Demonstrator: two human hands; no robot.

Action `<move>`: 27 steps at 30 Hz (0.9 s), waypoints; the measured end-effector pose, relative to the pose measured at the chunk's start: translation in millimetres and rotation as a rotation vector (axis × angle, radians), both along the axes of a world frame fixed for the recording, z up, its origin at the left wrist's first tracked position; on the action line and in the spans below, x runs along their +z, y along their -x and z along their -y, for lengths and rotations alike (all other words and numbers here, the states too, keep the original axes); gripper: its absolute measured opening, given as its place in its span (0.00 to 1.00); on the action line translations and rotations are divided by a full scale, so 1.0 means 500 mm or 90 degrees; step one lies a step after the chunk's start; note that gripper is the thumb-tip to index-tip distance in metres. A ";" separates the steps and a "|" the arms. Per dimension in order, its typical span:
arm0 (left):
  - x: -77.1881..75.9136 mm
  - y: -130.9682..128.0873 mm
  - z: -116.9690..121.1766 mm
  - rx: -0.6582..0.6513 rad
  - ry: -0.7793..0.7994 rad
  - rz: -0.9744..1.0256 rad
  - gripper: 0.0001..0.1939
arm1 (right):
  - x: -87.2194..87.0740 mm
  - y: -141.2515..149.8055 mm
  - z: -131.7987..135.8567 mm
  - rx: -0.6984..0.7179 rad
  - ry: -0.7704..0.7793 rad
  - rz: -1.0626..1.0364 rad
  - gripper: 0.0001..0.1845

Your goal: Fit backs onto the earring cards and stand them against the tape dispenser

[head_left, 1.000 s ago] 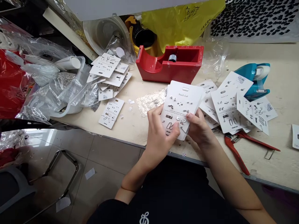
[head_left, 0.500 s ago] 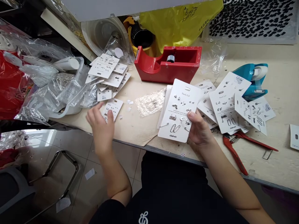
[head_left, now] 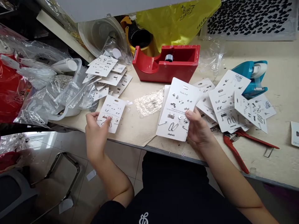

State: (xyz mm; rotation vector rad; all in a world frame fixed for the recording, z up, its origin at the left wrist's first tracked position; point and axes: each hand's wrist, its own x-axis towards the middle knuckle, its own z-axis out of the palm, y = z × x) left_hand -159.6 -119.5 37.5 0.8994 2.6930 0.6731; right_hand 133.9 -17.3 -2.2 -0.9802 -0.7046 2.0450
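Observation:
My left hand [head_left: 95, 133] pinches the near end of a single white earring card [head_left: 112, 112] that lies at the table's front edge, thumb on top. My right hand [head_left: 198, 129] grips a small stack of white earring cards [head_left: 178, 107] by the lower right corner, thumb on the front card, holding it tilted above the table. The front card carries several small studs and safety-pin earrings. A clear bag of small metal parts [head_left: 149, 102] lies between the two hands.
A red tape dispenser [head_left: 167, 63] stands behind the cards, a teal one [head_left: 253, 76] at the right. More earring cards are piled at the left [head_left: 106, 74] and right [head_left: 233, 99]. Red pliers [head_left: 235, 144] lie near the front edge. Crumpled clear plastic bags [head_left: 53, 90] crowd the left.
My left hand let go of the card stack, swung left across the table edge and took hold of the single card there. My right hand kept the stack nearly still.

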 end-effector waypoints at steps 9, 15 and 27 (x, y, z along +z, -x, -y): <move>0.075 -0.228 -0.029 -0.354 -0.526 0.191 0.21 | -0.008 0.007 0.002 -0.023 -0.091 0.046 0.44; 0.025 -0.302 -0.054 -0.464 -0.332 0.076 0.22 | -0.003 0.010 -0.001 -0.049 -0.107 0.051 0.44; -0.034 -0.226 -0.078 -0.438 -0.187 0.766 0.53 | -0.013 0.000 0.000 0.090 -0.215 0.003 0.50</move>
